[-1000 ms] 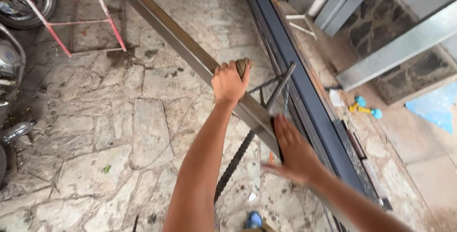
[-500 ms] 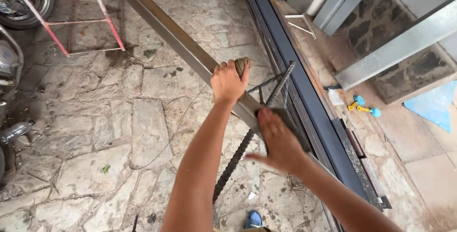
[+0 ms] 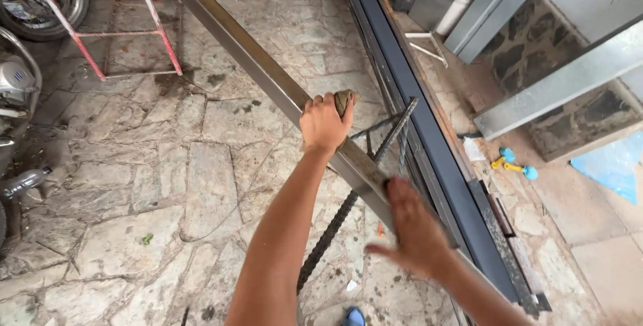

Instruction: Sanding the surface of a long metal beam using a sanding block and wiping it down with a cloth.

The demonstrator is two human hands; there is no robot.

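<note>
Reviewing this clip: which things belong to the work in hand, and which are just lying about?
In hand: long metal bar, gripped by the left hand with a small brownish lump; right hand on the bar; ribbed steel rod beneath.

Lying about: red metal frame, blue and yellow tool, plastic bottle, motorbike.

My right hand (image 3: 415, 232) has slid along the long steel beam (image 3: 268, 75): a second ago it hung open below the ribbed rebar rod (image 3: 335, 229), half a second ago it lay higher on the beam, and now it sits lower, nearer me, blurred, fingers spread against the beam's edge.
</note>
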